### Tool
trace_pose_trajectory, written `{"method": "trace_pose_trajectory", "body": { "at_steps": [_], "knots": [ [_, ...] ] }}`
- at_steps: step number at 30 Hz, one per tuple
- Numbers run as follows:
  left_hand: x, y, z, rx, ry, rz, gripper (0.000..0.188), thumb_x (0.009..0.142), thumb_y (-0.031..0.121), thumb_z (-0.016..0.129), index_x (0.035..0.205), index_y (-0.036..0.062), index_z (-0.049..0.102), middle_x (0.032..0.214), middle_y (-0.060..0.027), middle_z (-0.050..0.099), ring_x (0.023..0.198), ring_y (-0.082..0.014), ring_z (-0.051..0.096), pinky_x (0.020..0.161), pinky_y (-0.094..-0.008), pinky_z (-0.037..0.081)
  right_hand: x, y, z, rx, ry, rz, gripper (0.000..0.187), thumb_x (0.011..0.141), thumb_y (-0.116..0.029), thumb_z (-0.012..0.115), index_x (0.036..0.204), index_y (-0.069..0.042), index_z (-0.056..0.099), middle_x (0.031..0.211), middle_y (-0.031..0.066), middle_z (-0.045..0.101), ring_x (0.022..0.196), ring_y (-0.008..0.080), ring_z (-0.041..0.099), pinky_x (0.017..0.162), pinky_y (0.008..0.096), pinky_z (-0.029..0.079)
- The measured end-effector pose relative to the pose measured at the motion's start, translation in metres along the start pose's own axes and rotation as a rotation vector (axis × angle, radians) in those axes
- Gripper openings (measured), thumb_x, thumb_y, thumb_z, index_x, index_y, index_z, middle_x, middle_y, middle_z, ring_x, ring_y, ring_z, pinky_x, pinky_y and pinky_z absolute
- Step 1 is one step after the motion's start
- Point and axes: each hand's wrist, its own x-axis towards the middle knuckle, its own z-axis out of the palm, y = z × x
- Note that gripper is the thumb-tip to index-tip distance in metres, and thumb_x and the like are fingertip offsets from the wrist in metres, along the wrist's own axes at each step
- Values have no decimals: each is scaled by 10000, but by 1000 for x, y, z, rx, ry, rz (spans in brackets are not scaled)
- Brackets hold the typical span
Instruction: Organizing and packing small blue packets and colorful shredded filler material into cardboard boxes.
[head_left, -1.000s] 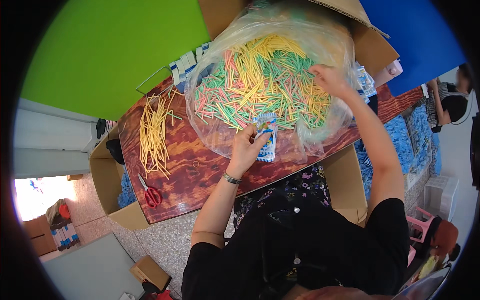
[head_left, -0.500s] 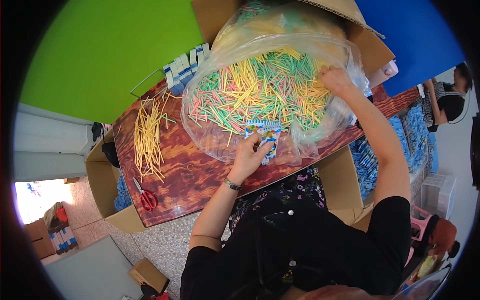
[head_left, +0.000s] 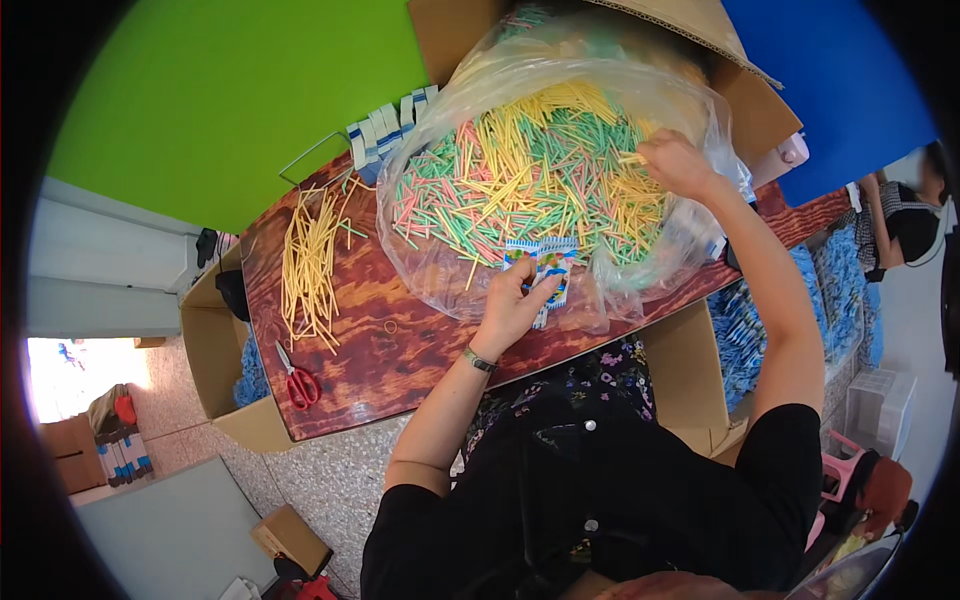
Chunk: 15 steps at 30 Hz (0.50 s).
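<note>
Bag on the counter, whose front edge runs just below it; wood separates bag and scissors, lower left. At the bag's near rim, the left hand pinches packets, fanned since the first frame. Right hand, in the bag's right side: fingers bunched over sticks, grip indeterminable.

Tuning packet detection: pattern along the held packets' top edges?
Blue-and-white stripes along the packets' top edges; best in head view.
</note>
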Motion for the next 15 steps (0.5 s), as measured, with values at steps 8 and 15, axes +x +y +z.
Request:
{"method": "trace_pose_trajectory", "body": {
  "at_steps": [8, 15],
  "knots": [
    [-5, -16, 3, -165, 65, 6, 181, 897, 150, 657, 951, -7, 585, 764, -2, 555, 680, -50, 492, 577, -239, 424, -3, -12, 10, 1477, -203, 281, 195, 968, -272, 556, 989, -81, 591, 923, 36, 642, 778, 149, 632, 693, 307, 501],
    [-9, -5, -1, -295, 105, -16, 176, 891, 160, 670, 924, -4, 615, 735, -1, 609, 674, -31, 521, 574, -227, 433, 2, -34, 6, 1788, -391, 348, 237, 977, -289, 552, 1090, -80, 560, 873, 3, 609, 759, 111, 635, 597, 226, 507]
  ]
}}
